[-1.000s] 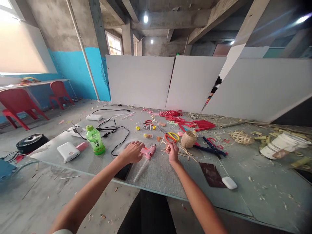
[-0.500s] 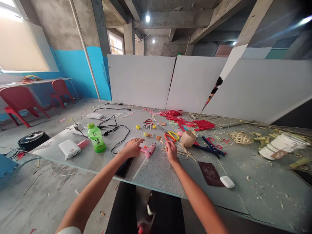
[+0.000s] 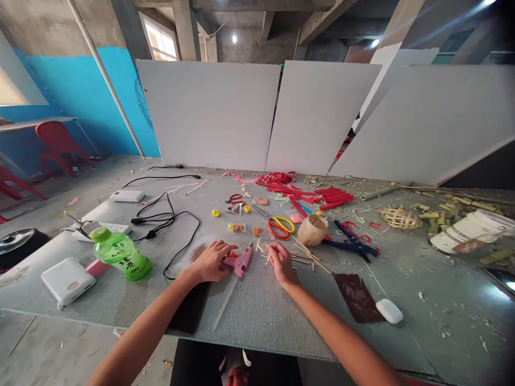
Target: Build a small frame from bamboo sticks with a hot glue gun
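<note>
My left hand point(image 3: 211, 261) rests with curled fingers on the handle of a pink glue gun point(image 3: 238, 261) lying on the grey table point(image 3: 257, 311). My right hand point(image 3: 280, 262) is just to its right, fingers pinched on a small thin bamboo stick point(image 3: 269, 252). More thin bamboo sticks point(image 3: 306, 256) lie scattered beside that hand. A small woven bamboo basket point(image 3: 313, 230) stands just beyond them, next to red and yellow scissors point(image 3: 280, 225).
A green bottle point(image 3: 120, 253), a white power bank point(image 3: 67, 280) and black cables point(image 3: 164, 217) lie left. A dark phone point(image 3: 189, 313) sits under my left forearm. Blue pliers point(image 3: 351, 242), red strips point(image 3: 314, 197), a white bucket point(image 3: 469, 234), a brown card point(image 3: 357, 297) and white case point(image 3: 389, 310) lie right.
The view has come closer to the table and dropped. My left hand has closed down onto the glue gun's handle. My right hand stays pinched by the sticks.
</note>
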### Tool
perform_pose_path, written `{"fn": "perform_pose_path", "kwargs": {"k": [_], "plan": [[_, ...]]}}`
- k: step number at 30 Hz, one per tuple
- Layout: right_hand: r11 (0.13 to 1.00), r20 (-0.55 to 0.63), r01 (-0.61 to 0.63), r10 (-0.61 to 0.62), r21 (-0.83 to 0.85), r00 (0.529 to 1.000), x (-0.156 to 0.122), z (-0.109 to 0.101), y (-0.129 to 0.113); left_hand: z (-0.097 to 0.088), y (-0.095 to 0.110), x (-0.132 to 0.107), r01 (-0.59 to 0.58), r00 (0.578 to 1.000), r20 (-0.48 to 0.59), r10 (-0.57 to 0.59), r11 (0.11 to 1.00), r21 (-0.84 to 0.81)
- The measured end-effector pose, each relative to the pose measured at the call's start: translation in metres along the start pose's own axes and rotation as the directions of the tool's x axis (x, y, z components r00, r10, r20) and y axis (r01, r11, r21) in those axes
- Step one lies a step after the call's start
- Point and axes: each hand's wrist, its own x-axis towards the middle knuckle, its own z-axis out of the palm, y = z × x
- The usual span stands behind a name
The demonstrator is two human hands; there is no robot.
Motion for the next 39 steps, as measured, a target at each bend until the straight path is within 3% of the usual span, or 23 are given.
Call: {"fn": "perform_pose_path", "kwargs": {"k": [7,18,25,29,32,39], "plan": [[1.000,0.051,-0.003,0.004,-0.019,0.999,-0.006,-0.002,-0.009,-0.002,0.003,-0.006,0.032,0.999,-0.014,-0.031,0.999,0.011],[0.999,0.084,-0.014,0.018,-0.050,0.996,-0.005,-0.005,-0.006,0.002,-0.004,-0.006,-0.131,0.986,-0.081,0.144,0.981,0.140],[0.999,0.039,-0.035,0.036,-0.012,0.999,-0.004,-0.005,-0.006,0.000,-0.004,-0.007,-0.167,0.970,-0.149,0.194,0.970,0.176],[0.998,-0.016,-0.053,0.053,0.023,0.998,0.000,-0.004,-0.005,-0.008,-0.009,-0.010,-0.111,0.954,-0.258,0.154,0.978,0.177],[0.997,-0.034,-0.066,0.068,0.037,0.997,0.002,-0.004,-0.005,-0.020,-0.021,-0.016,-0.002,0.934,-0.353,0.052,0.990,0.141],[0.997,-0.017,-0.065,0.066,0.047,0.998,-0.001,-0.004,-0.005,-0.039,-0.060,-0.036,0.118,0.949,-0.304,-0.084,0.989,0.094]]}}
